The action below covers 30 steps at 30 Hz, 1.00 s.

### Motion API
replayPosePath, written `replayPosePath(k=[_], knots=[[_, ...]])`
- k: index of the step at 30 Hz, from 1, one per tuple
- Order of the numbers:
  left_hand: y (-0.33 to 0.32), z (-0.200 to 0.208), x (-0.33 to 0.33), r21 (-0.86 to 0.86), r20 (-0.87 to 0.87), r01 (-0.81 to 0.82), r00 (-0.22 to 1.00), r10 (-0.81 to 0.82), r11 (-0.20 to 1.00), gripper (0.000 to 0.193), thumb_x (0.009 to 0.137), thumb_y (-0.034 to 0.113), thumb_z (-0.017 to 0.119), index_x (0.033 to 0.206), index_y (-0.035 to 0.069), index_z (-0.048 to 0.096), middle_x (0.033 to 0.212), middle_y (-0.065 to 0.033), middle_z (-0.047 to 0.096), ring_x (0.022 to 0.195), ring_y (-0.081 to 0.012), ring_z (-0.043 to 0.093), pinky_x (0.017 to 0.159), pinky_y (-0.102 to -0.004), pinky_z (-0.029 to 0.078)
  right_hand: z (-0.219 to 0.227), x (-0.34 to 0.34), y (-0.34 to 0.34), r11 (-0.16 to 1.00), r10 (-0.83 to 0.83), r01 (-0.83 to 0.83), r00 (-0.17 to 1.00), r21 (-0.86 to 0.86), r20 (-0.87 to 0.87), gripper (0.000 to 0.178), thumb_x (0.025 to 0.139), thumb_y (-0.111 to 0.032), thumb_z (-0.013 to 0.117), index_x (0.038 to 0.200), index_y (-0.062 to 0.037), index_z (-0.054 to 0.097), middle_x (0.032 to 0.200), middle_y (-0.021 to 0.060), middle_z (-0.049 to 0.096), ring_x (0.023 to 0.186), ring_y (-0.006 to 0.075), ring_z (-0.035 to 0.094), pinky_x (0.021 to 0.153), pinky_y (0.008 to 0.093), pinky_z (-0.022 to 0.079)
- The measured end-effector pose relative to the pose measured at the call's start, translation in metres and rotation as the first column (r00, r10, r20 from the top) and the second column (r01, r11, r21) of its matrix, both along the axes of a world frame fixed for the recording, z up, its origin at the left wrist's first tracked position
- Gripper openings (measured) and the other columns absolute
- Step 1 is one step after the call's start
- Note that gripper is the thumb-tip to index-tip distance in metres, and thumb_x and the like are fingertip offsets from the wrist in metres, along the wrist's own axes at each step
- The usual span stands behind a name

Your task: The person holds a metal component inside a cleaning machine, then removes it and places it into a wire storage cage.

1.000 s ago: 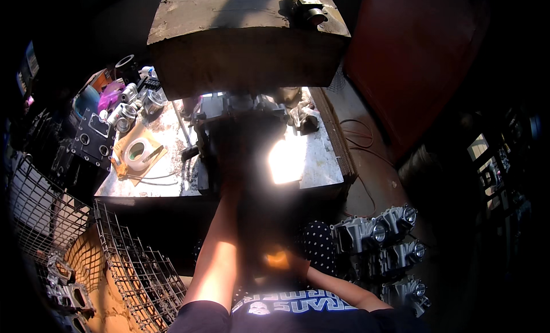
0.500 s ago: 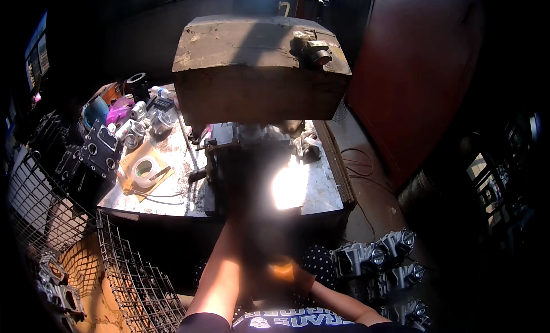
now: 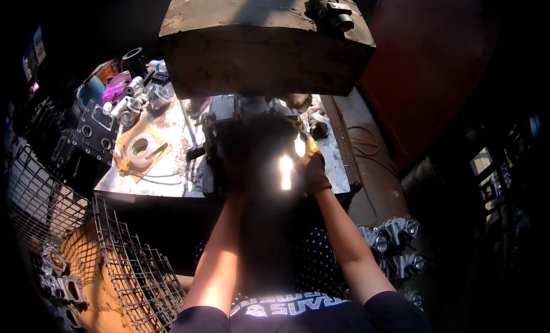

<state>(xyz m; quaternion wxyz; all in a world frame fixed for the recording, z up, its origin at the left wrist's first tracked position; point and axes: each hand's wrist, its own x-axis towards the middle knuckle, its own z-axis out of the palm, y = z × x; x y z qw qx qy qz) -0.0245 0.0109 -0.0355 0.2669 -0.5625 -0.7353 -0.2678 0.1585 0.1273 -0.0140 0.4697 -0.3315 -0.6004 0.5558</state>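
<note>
Grip of right hand (image 3: 315,171) unclear, beside metal casting (image 3: 224,108), left hand (image 3: 236,183) shadowed

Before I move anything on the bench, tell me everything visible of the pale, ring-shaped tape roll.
The pale, ring-shaped tape roll looks like whitish, semi-clear plastic film, glossy in the light, with a greenish patch inside its round opening. It lies flat on a tan, paper-like sheet on the left part of the white, stained worktable. A slim, dark object rests across its right side; what that is, I cannot tell. No hand touches the roll.
</note>
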Motion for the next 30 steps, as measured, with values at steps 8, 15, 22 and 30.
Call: replayPosePath(k=[8,15,22,30], knots=[[-0.001,0.009,0.002,0.021,0.159,0.052,0.986,-0.055,0.998,0.047,0.087,0.022,0.048,0.132,0.009,0.042,0.132,-0.0144,0.044,0.126,-0.0298,0.037,0.108,-0.0475,0.024,-0.054,-0.029,0.039,0.992,0.124,-0.128,0.985,-0.024,-0.123,0.044,0.086,-0.029,0.052,0.123,-0.0067,0.048,0.112,0.0101,0.058,0.095,0.0194,0.058,0.084,0.0283,0.045],[0.003,-0.007,-0.001,-0.097,-0.459,-0.392,0.833,0.308,0.915,0.052,0.085,0.019,0.048,0.135,0.012,0.039,0.135,-0.0119,0.042,0.130,-0.0259,0.035,0.110,-0.0461,0.020,0.000,-0.025,0.006,0.846,-0.283,0.033,0.874,0.532,0.396,0.035,0.077,-0.020,0.065,0.108,-0.0042,0.059,0.094,0.0076,0.065,0.082,0.0176,0.062,0.070,0.0304,0.048],[0.009,-0.023,-0.007,0.001,-0.705,-0.546,0.594,0.388,0.837,0.056,0.082,0.022,0.050,0.135,0.012,0.039,0.132,-0.0135,0.044,0.126,-0.0266,0.039,0.110,-0.0469,0.021,0.013,-0.026,0.000,0.856,-0.264,0.065,0.908,0.514,0.324,0.030,0.077,-0.021,0.065,0.102,-0.0047,0.062,0.088,0.0086,0.066,0.078,0.0185,0.062,0.069,0.0318,0.048],[0.010,-0.025,-0.010,0.024,-0.700,-0.517,0.602,0.384,0.855,0.063,0.079,0.026,0.055,0.137,0.011,0.036,0.131,-0.0135,0.044,0.125,-0.0265,0.039,0.110,-0.0471,0.021,0.033,-0.032,-0.016,0.887,-0.323,0.098,0.829,0.451,0.456,0.026,0.079,-0.022,0.064,0.099,-0.0050,0.063,0.082,0.0075,0.064,0.075,0.0157,0.060,0.068,0.0304,0.047]])
